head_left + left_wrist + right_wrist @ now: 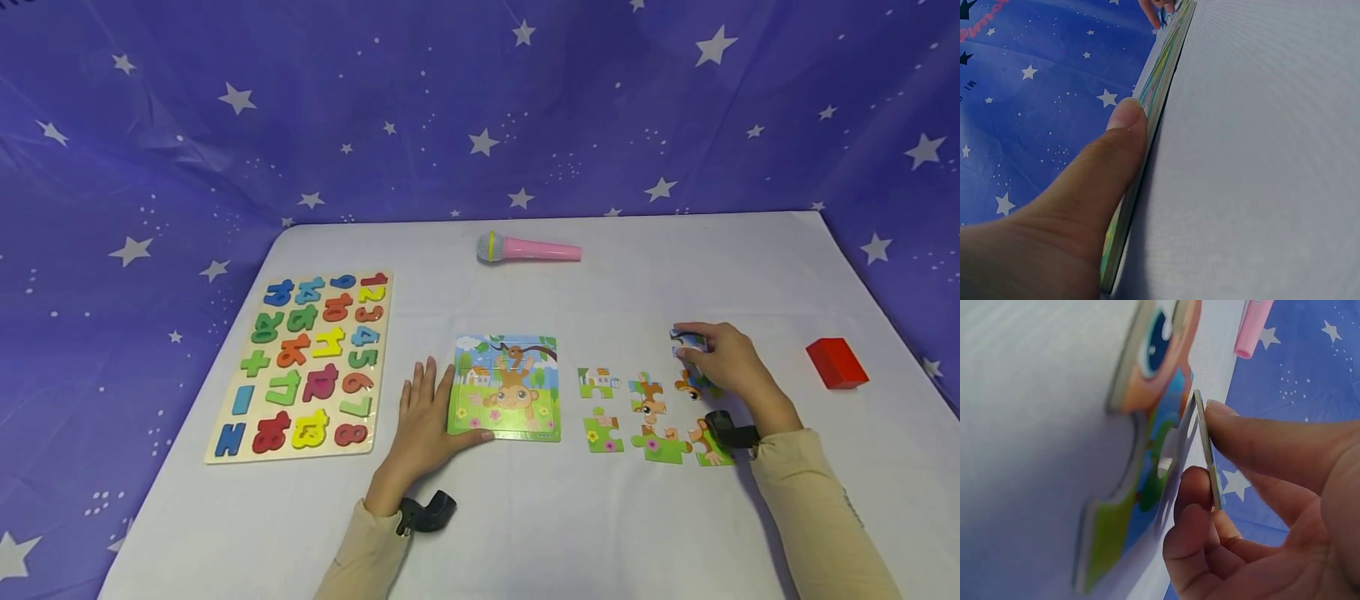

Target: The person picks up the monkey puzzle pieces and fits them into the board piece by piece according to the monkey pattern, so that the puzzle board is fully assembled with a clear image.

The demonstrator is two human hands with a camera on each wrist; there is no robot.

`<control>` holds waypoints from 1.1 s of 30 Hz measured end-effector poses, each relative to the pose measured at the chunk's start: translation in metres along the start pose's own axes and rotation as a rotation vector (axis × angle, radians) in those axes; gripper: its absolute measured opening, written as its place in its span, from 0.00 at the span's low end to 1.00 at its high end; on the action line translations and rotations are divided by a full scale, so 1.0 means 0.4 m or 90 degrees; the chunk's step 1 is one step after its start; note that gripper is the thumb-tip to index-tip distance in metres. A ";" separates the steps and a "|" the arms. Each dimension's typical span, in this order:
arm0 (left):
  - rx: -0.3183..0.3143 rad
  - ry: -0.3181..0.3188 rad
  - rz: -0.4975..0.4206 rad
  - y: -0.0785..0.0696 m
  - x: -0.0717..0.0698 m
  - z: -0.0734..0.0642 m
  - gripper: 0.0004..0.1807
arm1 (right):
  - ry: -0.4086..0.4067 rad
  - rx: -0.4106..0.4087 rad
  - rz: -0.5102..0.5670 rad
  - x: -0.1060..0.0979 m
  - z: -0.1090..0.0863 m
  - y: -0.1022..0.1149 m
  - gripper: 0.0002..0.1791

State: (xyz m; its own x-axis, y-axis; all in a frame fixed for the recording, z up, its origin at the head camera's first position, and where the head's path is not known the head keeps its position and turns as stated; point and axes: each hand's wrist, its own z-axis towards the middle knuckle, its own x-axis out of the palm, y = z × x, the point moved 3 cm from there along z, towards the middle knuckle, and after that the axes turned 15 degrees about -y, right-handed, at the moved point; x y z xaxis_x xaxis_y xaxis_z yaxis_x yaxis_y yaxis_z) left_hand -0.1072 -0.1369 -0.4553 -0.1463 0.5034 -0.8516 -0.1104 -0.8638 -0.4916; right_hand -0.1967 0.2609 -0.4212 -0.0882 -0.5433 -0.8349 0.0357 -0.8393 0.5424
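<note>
The left hand (426, 417) lies at the left side of a square monkey puzzle board (506, 425), fingers straight and thumb along its lower edge. In the left wrist view the thumb (1125, 134) touches the board's rim. The right hand (731, 362) pinches a blue jigsaw piece (684, 339) between thumb and fingers. In the right wrist view that thin piece (1207, 444) stands on edge, raised off the cloth. Below it lies a monkey-eye piece (688, 387). Several other loose pieces are nearby, including a house piece (597, 383) and a flower piece (662, 447).
A wooden number board (300, 367) with coloured numerals lies on the left. A pink toy microphone (536, 249) is at the back, and a red block (836, 363) sits at the right. White cloth covers the table (525, 525); a starry purple backdrop (480, 100) surrounds it.
</note>
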 end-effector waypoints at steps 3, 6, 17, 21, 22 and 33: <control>0.001 0.001 0.002 0.000 0.000 0.001 0.61 | -0.003 -0.009 0.001 0.000 -0.001 0.000 0.22; 0.000 0.001 0.000 0.000 0.000 0.002 0.61 | -0.010 -0.014 0.002 -0.001 -0.002 0.000 0.21; -0.001 0.002 0.000 0.001 0.001 0.006 0.61 | -0.033 0.024 0.012 -0.002 0.000 -0.015 0.22; 0.000 0.001 0.000 0.001 0.000 0.003 0.61 | -0.031 0.024 0.027 -0.005 -0.005 -0.001 0.22; -0.001 0.000 0.001 0.000 0.000 0.003 0.61 | -0.028 0.023 0.034 -0.006 -0.007 0.006 0.22; -0.004 0.001 -0.005 -0.001 0.000 -0.001 0.61 | 0.001 -0.022 0.094 0.017 -0.026 0.145 0.23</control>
State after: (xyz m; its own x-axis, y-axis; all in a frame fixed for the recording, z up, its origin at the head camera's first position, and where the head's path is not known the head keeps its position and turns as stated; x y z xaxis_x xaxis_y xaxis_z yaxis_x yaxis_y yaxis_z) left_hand -0.1069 -0.1364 -0.4551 -0.1445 0.5098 -0.8481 -0.1050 -0.8601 -0.4992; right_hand -0.1848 0.2081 -0.3964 -0.0784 -0.6611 -0.7462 0.0830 -0.7502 0.6560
